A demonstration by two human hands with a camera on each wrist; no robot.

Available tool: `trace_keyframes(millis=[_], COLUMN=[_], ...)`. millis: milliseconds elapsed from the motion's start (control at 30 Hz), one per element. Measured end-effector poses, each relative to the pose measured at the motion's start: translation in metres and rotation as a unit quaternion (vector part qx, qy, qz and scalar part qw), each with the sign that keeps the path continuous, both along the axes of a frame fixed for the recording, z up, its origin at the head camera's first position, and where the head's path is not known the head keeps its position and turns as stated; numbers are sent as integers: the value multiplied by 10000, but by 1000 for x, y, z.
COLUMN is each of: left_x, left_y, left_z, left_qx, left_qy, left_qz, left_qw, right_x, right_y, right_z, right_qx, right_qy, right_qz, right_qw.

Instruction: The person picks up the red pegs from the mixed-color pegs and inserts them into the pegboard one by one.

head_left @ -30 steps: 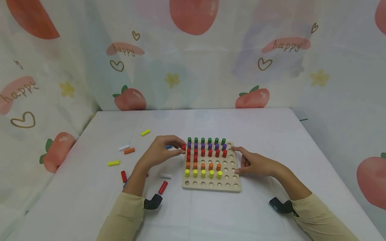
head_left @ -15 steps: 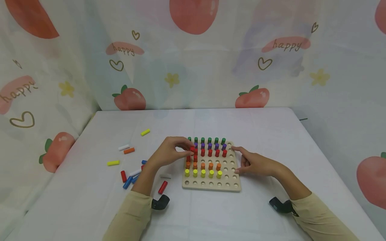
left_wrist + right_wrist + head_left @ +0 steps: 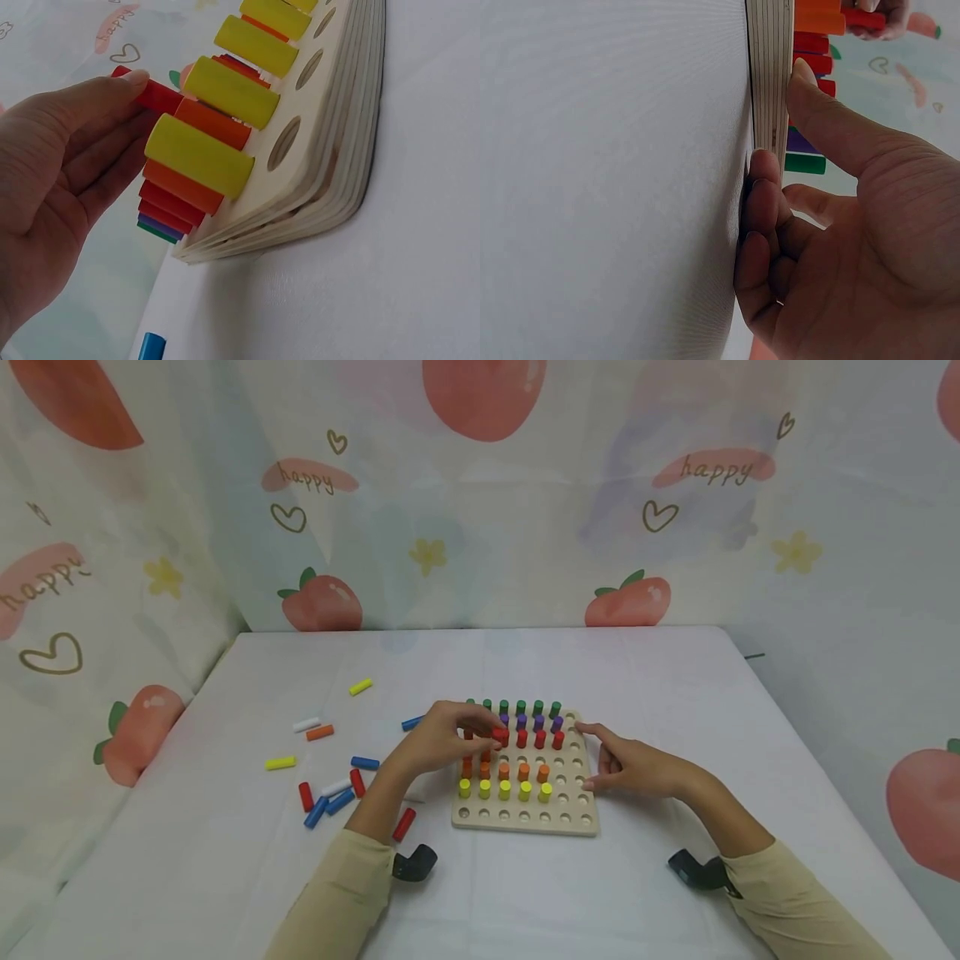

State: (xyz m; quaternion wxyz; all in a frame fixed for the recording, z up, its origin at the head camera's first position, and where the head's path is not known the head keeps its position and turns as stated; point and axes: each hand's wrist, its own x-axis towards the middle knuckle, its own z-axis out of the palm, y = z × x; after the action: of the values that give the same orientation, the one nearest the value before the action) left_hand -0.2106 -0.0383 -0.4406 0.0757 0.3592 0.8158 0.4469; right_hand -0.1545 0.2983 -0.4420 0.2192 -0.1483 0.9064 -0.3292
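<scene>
One red peg [image 3: 160,97] in left grip [image 3: 67,169]

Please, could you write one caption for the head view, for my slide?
The left hand pinches a red peg over the pegboard while the right hand holds its edge.

A broad white-covered table [image 3: 675,685] bears a flat, pale wooden board with round holes [image 3: 524,827]; left of it lie two yellow cylinders [image 3: 281,763], one orange cylinder [image 3: 319,732], white cylinders [image 3: 306,725], blue cylinders [image 3: 365,763] and red cylinders [image 3: 403,825].
</scene>
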Motion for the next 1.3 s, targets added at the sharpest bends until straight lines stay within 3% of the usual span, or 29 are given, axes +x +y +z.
trace_keyframes(millis=[333, 633, 1300], left_x=[1, 2, -1], left_y=[6, 7, 13], left_z=[-1, -7, -15], left_qx=[13, -101, -424], left_qy=[-243, -599, -544], left_qz=[-156, -19, -20], left_qw=[9996, 9982, 9976], right_x=[-1, -1, -2], right_y=[0, -1, 1], right_z=[0, -1, -2], right_qx=[-41, -2, -82], right_qy=[1, -24, 13], right_qz=[18, 30, 18], right_qw=[10000, 10000, 10000])
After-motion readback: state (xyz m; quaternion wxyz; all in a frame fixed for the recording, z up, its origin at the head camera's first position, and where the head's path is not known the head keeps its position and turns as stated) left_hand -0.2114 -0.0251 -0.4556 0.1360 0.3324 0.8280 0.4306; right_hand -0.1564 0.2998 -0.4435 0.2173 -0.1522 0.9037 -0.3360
